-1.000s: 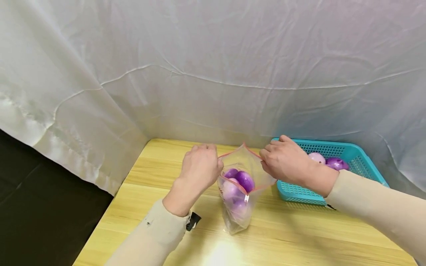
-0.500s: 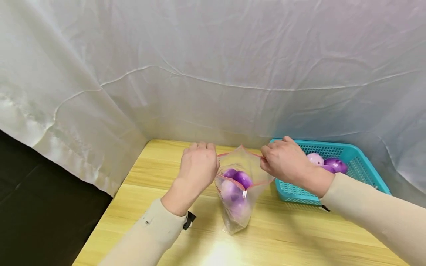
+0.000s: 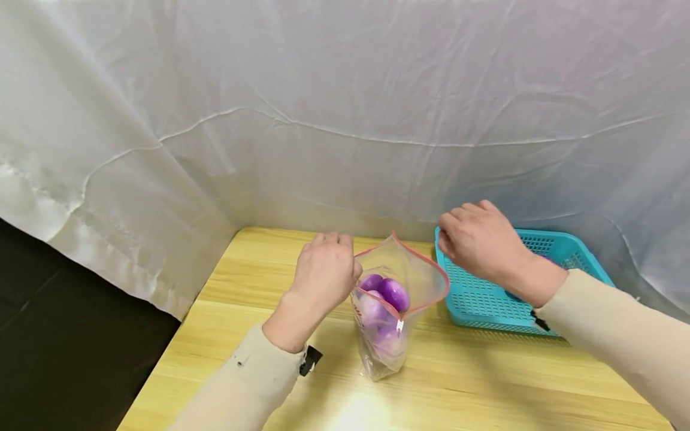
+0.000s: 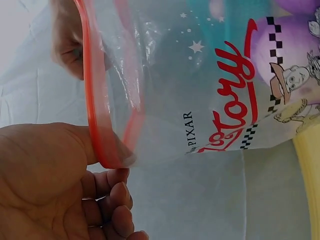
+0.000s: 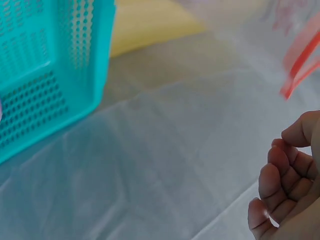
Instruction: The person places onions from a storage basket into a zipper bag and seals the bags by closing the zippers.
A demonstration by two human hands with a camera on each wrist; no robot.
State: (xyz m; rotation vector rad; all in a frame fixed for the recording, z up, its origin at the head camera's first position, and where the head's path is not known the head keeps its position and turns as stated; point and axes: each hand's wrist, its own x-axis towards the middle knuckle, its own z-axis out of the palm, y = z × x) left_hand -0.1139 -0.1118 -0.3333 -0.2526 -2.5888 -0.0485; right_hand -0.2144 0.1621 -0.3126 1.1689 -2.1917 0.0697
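Beside the turquoise basket point(image 3: 471, 299), the printed zip bag point(image 4: 167, 95) is pinched by the left hand's point(image 3: 326, 266) fingers; by the right hand point(image 3: 480, 242), fingers loosely curled, nothing is held. Its mouth should be held wide.

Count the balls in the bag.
4 at least: one dark ball behind, another dark ball right of it, a pale ball in front, a purple ball lowest; others may be hidden.
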